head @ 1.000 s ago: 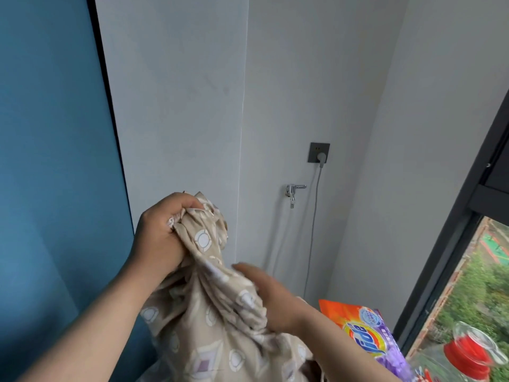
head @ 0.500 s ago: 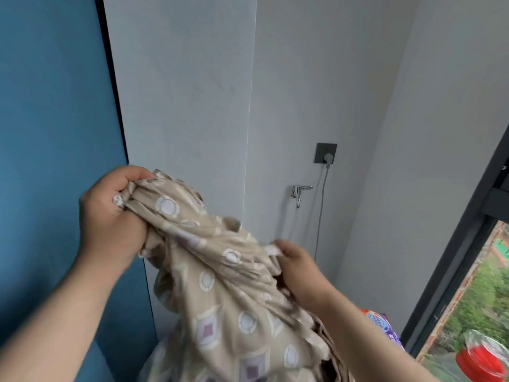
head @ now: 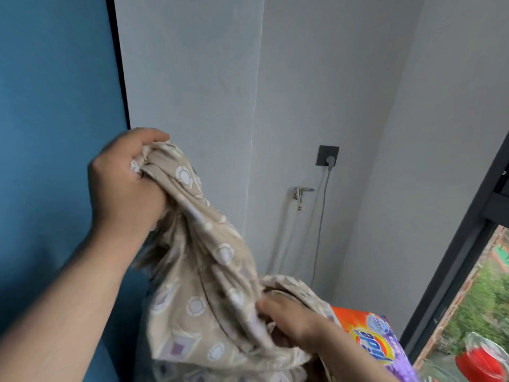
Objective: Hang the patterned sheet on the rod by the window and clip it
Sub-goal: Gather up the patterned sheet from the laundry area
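Observation:
The patterned sheet (head: 209,285) is beige with white circles and purple squares, bunched up in front of me. My left hand (head: 124,186) grips its top end, raised at centre left against the blue panel. My right hand (head: 289,318) holds a fold of the sheet lower down at centre right. The cloth stretches diagonally between the two hands and hangs below the frame. No rod and no clips are in view.
A blue panel (head: 49,106) fills the left; grey walls meet in a corner ahead. A wall socket (head: 327,155) with a plugged cable and a metal tap (head: 301,193) sit on the wall. An orange detergent bag (head: 374,346), a red-capped bottle (head: 479,359) and the dark window frame (head: 462,249) are at right.
My left hand moved right and slightly down with the sheet's end. My right hand dropped lower and took a new hold further along the cloth. The view tilted down, showing the detergent bag again.

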The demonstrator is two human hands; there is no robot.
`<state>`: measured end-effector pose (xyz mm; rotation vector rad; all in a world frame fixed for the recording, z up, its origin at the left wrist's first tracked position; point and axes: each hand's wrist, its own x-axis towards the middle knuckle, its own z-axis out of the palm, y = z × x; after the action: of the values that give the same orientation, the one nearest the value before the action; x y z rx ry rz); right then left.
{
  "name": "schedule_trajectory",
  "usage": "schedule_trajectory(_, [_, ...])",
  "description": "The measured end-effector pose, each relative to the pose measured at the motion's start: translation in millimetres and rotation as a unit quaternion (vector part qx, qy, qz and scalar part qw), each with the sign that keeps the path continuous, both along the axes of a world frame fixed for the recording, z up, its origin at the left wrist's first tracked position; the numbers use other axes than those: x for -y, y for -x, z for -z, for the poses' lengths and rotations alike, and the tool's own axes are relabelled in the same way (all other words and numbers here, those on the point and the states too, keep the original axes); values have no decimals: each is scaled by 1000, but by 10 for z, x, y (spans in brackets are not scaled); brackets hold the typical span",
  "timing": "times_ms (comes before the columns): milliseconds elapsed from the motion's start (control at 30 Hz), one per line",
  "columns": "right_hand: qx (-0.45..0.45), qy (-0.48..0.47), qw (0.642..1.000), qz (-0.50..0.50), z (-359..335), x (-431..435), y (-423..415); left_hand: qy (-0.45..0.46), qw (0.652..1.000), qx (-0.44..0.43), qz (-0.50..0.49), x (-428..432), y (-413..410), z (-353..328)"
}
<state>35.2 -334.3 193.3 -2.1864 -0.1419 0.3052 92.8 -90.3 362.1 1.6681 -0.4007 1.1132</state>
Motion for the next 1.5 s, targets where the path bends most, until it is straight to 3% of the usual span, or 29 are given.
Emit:
schedule_trajectory(100, [-72,-16,997,-2,308,30,-44,9,999,-33,-20,12,-63,30])
schedule_trajectory(167, [-51,-14,998,17,332,92,-92,-6,999,-43,-25,-41,-124,12])
schedule_trajectory(233, [0,-100,990,102,219,155,-136,-36,997,-65,-36,-101,-157,5])
schedule_trajectory(300, [47,-258,944,198,-58,240,-221,-70,991,-91,-68,-212,-186,36])
schedule_trajectory(367, [124,-359,898,222,-507,311,-254,-107,981,-122,-109,-351,-236,51])
schedule_trajectory(500, [297,-458,816,192,-1617,332,-141,-171,954,-204,-139,-432,-266,26])
schedule_trajectory(567, [357,-441,802,188,-2047,293,-113,-157,955,-231,-96,-364,-233,-21])
schedule_trajectory(667, [404,-218,853,249,-2242,212,-191,-111,964,-242,-1,-171,-163,-88])
schedule_trajectory(733, [404,-58,867,286,-2065,140,-213,-162,950,-265,31,-28,-109,-83])
schedule_trajectory(800, [403,24,858,317,-1799,28,-165,-249,915,-306,87,50,-61,-22])
schedule_trajectory(933, [399,-53,862,306,-1345,-215,-6,-322,800,-388,326,296,145,243])
schedule_trajectory(967, [393,-72,873,279,-1271,-278,41,-317,793,-379,356,397,173,342])
schedule_trajectory(1100, [263,-220,933,110,-1146,-231,205,-291,837,-344,310,622,25,677])
schedule_trajectory(1167, [242,-262,921,156,-1101,22,138,-303,839,-338,301,565,-58,715])
schedule_trajectory(1233, [259,-190,923,212,-948,301,-22,-309,836,-329,312,495,-109,699])
schedule_trajectory(1300, [183,-88,973,113,-736,394,-127,-307,836,-322,320,468,-97,658])
schedule_trajectory(1367, [98,-20,995,13,-486,320,-166,-310,843,-317,305,464,-104,651])
schedule_trajectory(1433, [69,36,996,32,-304,234,-201,-318,853,-312,272,438,-114,649])
schedule_trajectory(1500, [104,49,990,79,-192,212,-242,-336,868,-289,225,400,-103,654])
